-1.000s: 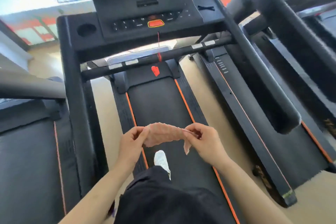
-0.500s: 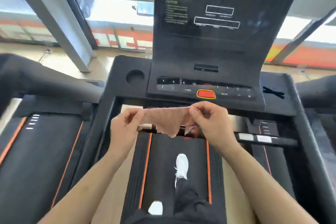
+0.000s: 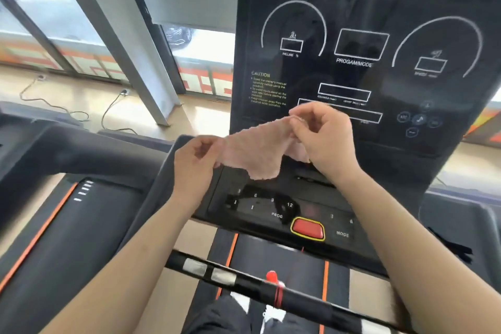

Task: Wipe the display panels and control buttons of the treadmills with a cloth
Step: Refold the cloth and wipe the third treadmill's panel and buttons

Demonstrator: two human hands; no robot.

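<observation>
Head view: thin pink terry cloth (image 3: 253, 150) stretched between both hands in mid-air, long axis running left-low to right-high. Left hand (image 3: 193, 161) pinches its lower-left corner, right hand (image 3: 321, 134) pinches the upper-right end, fingers (image 3: 294, 119) closed on fabric. Cloth hangs in front of the black glossy display panel (image 3: 360, 62), apparently not touching, above the control buttons (image 3: 260, 205) and red stop button (image 3: 307, 228). Right hand nearer the panel; likely presses forward next.
</observation>
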